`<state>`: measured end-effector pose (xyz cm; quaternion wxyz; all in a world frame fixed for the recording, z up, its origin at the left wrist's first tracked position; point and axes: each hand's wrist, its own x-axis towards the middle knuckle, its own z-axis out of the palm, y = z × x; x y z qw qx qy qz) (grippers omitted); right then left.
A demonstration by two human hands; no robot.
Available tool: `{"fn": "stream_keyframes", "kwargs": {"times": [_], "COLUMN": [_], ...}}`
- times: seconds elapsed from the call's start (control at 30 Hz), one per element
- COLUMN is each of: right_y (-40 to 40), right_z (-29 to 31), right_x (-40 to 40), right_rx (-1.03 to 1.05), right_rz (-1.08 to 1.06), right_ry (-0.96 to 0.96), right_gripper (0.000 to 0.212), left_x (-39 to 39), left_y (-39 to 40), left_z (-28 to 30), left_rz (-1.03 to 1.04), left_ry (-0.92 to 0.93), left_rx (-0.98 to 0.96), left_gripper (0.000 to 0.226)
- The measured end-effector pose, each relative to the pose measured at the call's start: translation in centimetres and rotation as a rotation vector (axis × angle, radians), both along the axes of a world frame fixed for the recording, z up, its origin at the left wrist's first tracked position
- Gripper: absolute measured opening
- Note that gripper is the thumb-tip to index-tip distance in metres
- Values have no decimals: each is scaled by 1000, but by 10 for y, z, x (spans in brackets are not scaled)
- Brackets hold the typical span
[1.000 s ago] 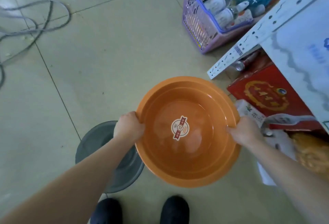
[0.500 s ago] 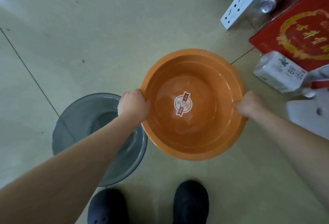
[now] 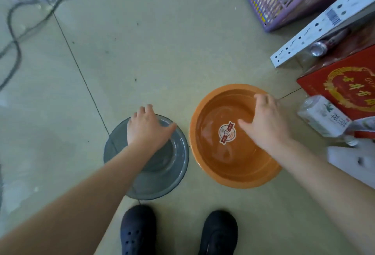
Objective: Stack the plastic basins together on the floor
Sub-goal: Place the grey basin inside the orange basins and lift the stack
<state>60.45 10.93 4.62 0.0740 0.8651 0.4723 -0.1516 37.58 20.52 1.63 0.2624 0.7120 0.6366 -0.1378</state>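
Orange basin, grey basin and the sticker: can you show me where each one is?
orange basin (image 3: 229, 170): head view, on its bare inner wall near the front rim.
grey basin (image 3: 162, 181): head view, on its inner wall below the left arm.
sticker (image 3: 227, 132): head view, on its round middle, at the orange basin's bottom.

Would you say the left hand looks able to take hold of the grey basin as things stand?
Probably yes: the left hand already lies over the grey basin at its far rim, with nothing between them; the orange basin sits apart beside it.
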Motion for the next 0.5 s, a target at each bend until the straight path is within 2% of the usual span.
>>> {"fn": "stream_keyframes", "kwargs": {"times": [0.13, 0.27, 0.4, 0.5], "right_y": [22, 33, 41, 45], "right_z": [31, 43, 37, 18], "right_x": [-86, -138, -160, -168], "right_rx": [124, 119, 64, 0], "right_rz": [212, 269, 311, 332], "right_ry": [71, 132, 140, 160], "right_gripper": [69, 67, 69, 77], "left_x": [-78, -141, -172, -181], "left_y": [4, -2, -5, -7], "left_z": [46, 77, 76, 55], "left_rz": [-44, -37, 14, 84], "left_ry": [94, 165, 163, 123], "left_rx": [150, 151, 147, 99], "left_gripper": [90, 86, 83, 89]}}
